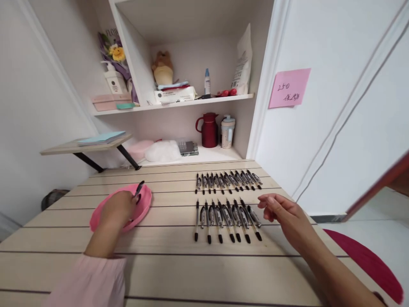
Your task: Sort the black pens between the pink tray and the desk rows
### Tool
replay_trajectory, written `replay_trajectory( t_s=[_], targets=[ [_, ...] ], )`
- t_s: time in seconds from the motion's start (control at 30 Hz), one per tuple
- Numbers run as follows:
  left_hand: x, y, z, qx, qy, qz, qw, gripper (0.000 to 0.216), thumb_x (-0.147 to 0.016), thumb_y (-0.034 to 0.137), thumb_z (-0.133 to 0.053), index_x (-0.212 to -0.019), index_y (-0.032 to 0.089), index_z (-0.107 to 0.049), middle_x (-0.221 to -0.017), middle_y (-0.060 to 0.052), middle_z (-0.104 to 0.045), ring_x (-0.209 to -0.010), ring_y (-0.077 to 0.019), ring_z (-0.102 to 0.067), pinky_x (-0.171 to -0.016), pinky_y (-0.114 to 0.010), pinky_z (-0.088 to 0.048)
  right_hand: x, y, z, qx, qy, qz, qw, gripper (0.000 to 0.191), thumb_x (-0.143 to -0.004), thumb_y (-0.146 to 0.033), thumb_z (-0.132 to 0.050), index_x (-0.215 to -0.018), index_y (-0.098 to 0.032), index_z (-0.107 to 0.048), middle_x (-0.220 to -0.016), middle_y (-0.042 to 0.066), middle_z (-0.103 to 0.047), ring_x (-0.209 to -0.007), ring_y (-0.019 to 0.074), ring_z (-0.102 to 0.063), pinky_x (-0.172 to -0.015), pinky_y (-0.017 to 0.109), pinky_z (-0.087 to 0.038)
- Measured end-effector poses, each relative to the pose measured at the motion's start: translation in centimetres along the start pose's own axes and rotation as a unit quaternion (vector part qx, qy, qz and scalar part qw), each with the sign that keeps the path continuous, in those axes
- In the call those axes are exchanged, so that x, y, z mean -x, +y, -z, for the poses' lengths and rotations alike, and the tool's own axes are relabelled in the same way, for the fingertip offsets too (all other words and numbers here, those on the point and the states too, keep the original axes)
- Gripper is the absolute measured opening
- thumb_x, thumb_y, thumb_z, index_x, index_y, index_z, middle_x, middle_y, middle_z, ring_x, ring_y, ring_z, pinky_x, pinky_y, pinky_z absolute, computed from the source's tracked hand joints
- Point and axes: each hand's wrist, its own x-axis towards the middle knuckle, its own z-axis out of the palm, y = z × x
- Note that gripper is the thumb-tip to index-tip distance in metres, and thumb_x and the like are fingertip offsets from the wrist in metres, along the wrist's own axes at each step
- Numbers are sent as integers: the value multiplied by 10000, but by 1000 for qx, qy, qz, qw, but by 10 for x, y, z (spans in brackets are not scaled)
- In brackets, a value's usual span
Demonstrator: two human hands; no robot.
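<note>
My left hand reaches into a pink shallow bowl on the left of the table. Its fingers are closed on a black pen cap that sticks up past the fingertips; the rest of the bowl's contents are mostly hidden beneath the hand. Over the table at the right, my right hand is loosely bent and holds nothing, fingers slightly apart. Close to its fingertips ends a front row of black pens, uncapped, tips pointing away, with short clipped caps between them. Behind lies a second similar row of pens.
A slatted wooden table spans the foreground. At its back stand a red jug and a pale cup. A small raised shelf carries papers at the left. A pink note hangs on the wall beside a cable.
</note>
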Motion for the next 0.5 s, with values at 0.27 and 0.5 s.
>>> replay_trajectory(
  t_s=[0.27,0.5],
  targets=[
    [-12,-20,-21,6,-37,-5,999,337,-727,400,-416,-725,131,-620,-776,-173,-662,-701,-298,-600,-556,-328,-371,-5,-3,-1,20,42,10,999,366,-729,-518,-522,-870,-183,-571,-729,43,-596,-502,112,-487,-457,237,-361],
    [11,29,-21,131,68,-212,966,375,-763,449,-411,-935,197,-629,-1011,-64,-641,-923,-241,-567,-773,-304,-405,0,3,6,377,24,-18,926,305,-746,-423,-473,-557,-187,-512,-538,32,-569,-485,139,-484,-477,252,-304]
  ],
)
